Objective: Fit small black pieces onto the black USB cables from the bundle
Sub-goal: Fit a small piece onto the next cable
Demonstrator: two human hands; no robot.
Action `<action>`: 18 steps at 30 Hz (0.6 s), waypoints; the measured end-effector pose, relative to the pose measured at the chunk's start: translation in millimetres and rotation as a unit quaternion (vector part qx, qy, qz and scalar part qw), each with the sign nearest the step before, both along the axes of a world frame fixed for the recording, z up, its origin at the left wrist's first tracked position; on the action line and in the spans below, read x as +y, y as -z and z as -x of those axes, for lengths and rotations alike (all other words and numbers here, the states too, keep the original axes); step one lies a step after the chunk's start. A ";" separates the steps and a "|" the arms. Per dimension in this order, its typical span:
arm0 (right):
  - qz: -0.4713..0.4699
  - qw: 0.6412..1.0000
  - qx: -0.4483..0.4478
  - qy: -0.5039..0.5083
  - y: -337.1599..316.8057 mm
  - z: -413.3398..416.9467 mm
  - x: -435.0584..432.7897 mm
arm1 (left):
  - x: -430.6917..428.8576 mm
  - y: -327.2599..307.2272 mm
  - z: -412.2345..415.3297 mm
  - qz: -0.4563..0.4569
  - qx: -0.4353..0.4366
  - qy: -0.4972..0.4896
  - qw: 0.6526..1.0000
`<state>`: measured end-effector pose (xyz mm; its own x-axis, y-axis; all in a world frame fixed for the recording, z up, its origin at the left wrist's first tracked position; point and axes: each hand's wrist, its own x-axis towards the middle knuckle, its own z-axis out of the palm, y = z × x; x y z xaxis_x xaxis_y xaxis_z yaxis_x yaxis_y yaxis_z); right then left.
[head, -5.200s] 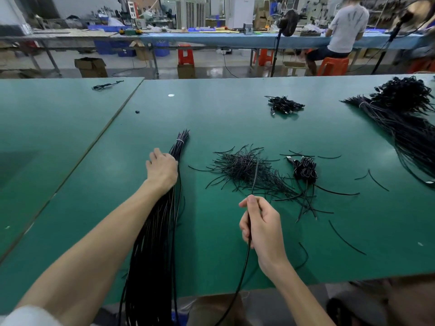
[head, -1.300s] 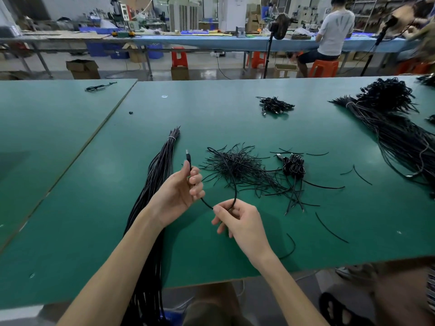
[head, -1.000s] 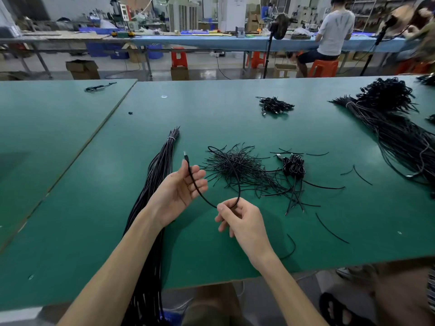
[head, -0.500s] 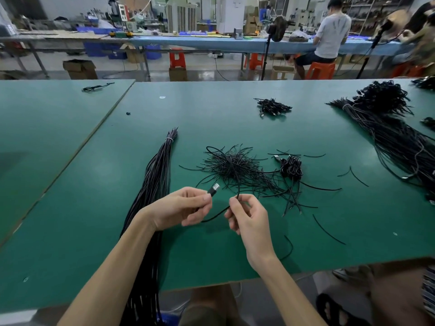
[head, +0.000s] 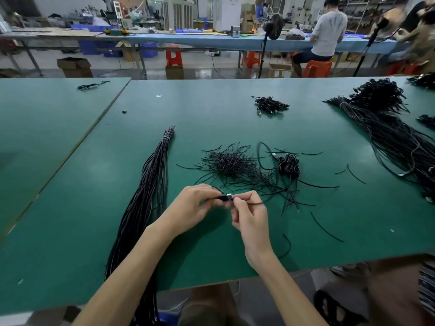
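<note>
Bundle of long black cables lies lengthwise on green bench, tied near its far end. Just right of it, 2 hands meet above the bench. Left hand curls round 1 black USB cable behind its metal plug, plug pointing right. Right hand pinches the plug's tip, fingers curled; thin black strand trails from it rightward. Pile of small black pieces sits just beyond.

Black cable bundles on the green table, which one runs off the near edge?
The long straight black cable bundle left of the left hand: it alone crosses the near edge of the green table.
</note>
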<state>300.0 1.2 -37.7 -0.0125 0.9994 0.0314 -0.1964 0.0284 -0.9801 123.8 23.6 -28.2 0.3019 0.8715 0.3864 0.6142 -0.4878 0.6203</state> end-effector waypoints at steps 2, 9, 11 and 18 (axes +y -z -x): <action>0.008 0.999 0.033 0.005 -1.2 -1.1 0.2 | 1.9 0.4 0.8 -0.090 0.016 -0.033 0.995; -0.012 0.997 0.036 -0.074 -3.0 -4.0 -2.4 | -6.4 -0.8 -6.2 0.016 -0.099 -0.061 0.993; -0.021 0.996 0.032 -0.084 -3.4 -4.3 -3.0 | -6.3 -3.2 -9.6 0.080 -0.186 -0.049 0.978; -0.056 0.987 -0.026 -0.145 -7.9 -1.9 -6.0 | -6.5 -11.5 -12.1 0.258 -0.461 -0.003 0.849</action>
